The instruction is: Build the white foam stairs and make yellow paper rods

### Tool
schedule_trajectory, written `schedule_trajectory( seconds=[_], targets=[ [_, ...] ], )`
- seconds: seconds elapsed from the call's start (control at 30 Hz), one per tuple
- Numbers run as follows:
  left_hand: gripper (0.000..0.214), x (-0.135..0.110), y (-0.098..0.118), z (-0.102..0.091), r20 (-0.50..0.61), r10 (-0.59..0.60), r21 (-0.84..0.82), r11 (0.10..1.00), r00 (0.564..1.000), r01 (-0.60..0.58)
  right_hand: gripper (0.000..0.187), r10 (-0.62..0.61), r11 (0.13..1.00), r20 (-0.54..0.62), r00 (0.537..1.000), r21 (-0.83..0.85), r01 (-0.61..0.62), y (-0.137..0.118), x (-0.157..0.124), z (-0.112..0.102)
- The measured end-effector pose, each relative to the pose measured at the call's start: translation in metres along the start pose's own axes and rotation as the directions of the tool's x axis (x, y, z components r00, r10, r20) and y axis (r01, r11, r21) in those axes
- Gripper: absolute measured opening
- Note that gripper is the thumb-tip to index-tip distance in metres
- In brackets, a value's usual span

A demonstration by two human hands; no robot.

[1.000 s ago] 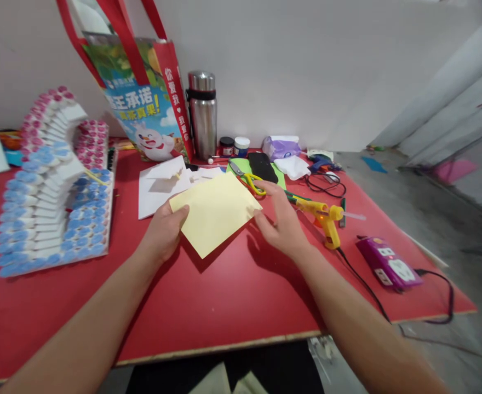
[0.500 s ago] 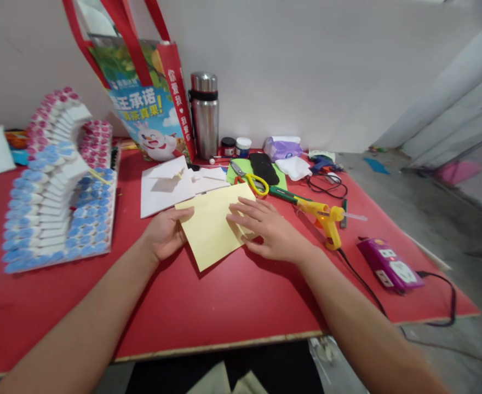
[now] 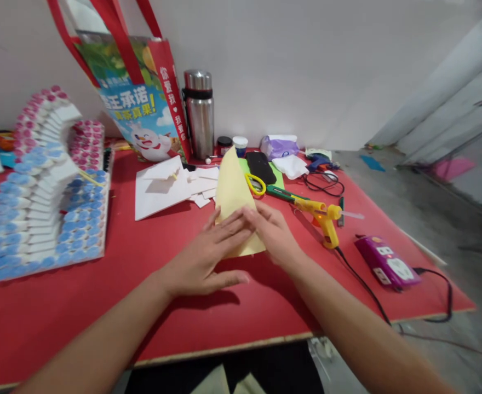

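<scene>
A pale yellow sheet of paper stands turned up and curved above the red table, between my two hands. My left hand presses against its near face, fingers stretched and thumb held apart. My right hand grips the sheet's right edge, its thumb near my left fingertips. The lower part of the paper shows below my fingers. Just behind the sheet, yellow-handled scissors are partly covered by it. White paper pieces lie to the left.
On the left stands a white structure with blue and pink rolls. A shopping bag and a steel flask are at the wall. To the right lie a yellow glue gun, its cord and a purple box.
The yellow sheet has gone from lying nearly flat to upright and curved. My left hand has moved right onto its face; my right hand now grips its edge.
</scene>
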State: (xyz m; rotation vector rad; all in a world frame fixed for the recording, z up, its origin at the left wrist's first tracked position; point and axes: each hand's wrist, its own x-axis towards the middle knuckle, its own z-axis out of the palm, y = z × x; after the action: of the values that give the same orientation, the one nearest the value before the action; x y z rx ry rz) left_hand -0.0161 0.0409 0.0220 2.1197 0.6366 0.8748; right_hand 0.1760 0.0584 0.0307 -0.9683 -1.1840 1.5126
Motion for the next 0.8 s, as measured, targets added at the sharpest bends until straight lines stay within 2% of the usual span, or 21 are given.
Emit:
schedule_trajectory(
  seconds=[0.07, 0.1, 0.13, 0.2, 0.27, 0.33, 0.4, 0.43, 0.47, 0.5, 0.53, 0.6, 0.67, 0.73, 0.8],
  targets=[
    [0.061, -0.001, 0.001, -0.001, -0.099, 0.006, 0.025, 1.000, 0.995, -0.003, 0.029, 0.133, 0.985, -0.081, 0.988, 0.125, -0.122, -0.002, 0.003, -0.007],
    [0.052, -0.002, 0.001, -0.003, -0.200, -0.026, 0.005, 1.000, 0.979, 0.027, 0.028, 0.190, 0.971, -0.099, 0.977, 0.166, -0.172, -0.003, 0.005, -0.011],
    [0.045, -0.003, 0.000, -0.006, -0.317, -0.072, -0.027, 0.997, 0.946, 0.067, 0.028, 0.236, 0.958, -0.104, 0.966, 0.194, -0.213, -0.004, 0.008, -0.016],
    [0.040, -0.004, -0.004, -0.012, -0.534, -0.165, -0.103, 0.986, 0.829, 0.129, 0.027, 0.286, 0.938, -0.082, 0.955, 0.226, -0.262, -0.005, 0.011, -0.025],
    [0.047, -0.004, -0.010, -0.019, -0.656, -0.259, -0.204, 0.965, 0.709, 0.164, 0.026, 0.288, 0.933, -0.040, 0.957, 0.235, -0.271, -0.005, 0.013, -0.031],
    [0.057, -0.002, -0.016, -0.024, -0.651, -0.442, -0.432, 0.884, 0.617, 0.177, 0.026, 0.276, 0.934, 0.010, 0.961, 0.233, -0.270, -0.004, 0.012, -0.034],
    [0.065, 0.002, -0.021, -0.027, -0.483, -0.663, -0.700, 0.685, 0.572, 0.203, 0.028, 0.269, 0.935, 0.049, 0.962, 0.225, -0.273, -0.005, 0.011, -0.035],
    [0.067, 0.003, -0.023, -0.027, -0.383, -0.738, -0.786, 0.576, 0.555, 0.224, 0.030, 0.268, 0.936, 0.067, 0.961, 0.217, -0.276, -0.005, 0.011, -0.035],
    [0.068, 0.004, -0.024, -0.027, -0.313, -0.780, -0.832, 0.501, 0.542, 0.240, 0.033, 0.269, 0.937, 0.086, 0.959, 0.206, -0.281, -0.005, 0.010, -0.036],
    [0.069, 0.004, -0.025, -0.027, -0.286, -0.792, -0.847, 0.472, 0.539, 0.244, 0.036, 0.271, 0.938, 0.108, 0.956, 0.192, -0.288, -0.006, 0.009, -0.036],
    [0.071, 0.004, -0.027, -0.026, -0.304, -0.781, -0.842, 0.488, 0.546, 0.230, 0.040, 0.275, 0.939, 0.133, 0.952, 0.176, -0.295, -0.006, 0.008, -0.036],
    [0.071, 0.003, -0.030, -0.025, -0.420, -0.696, -0.778, 0.607, 0.583, 0.163, 0.048, 0.286, 0.938, 0.182, 0.941, 0.147, -0.314, -0.006, 0.008, -0.037],
    [0.060, 0.002, -0.033, -0.026, -0.537, -0.576, -0.674, 0.733, 0.617, 0.098, 0.051, 0.304, 0.935, 0.203, 0.931, 0.122, -0.332, -0.005, 0.008, -0.039],
    [0.050, 0.001, -0.034, -0.027, -0.617, -0.486, -0.573, 0.816, 0.619, 0.070, 0.049, 0.318, 0.933, 0.198, 0.927, 0.108, -0.343, -0.004, 0.008, -0.040],
    [0.045, 0.000, -0.033, -0.028, -0.654, -0.449, -0.519, 0.852, 0.609, 0.072, 0.048, 0.327, 0.930, 0.195, 0.925, 0.105, -0.351, -0.003, 0.010, -0.042]
  ],
)
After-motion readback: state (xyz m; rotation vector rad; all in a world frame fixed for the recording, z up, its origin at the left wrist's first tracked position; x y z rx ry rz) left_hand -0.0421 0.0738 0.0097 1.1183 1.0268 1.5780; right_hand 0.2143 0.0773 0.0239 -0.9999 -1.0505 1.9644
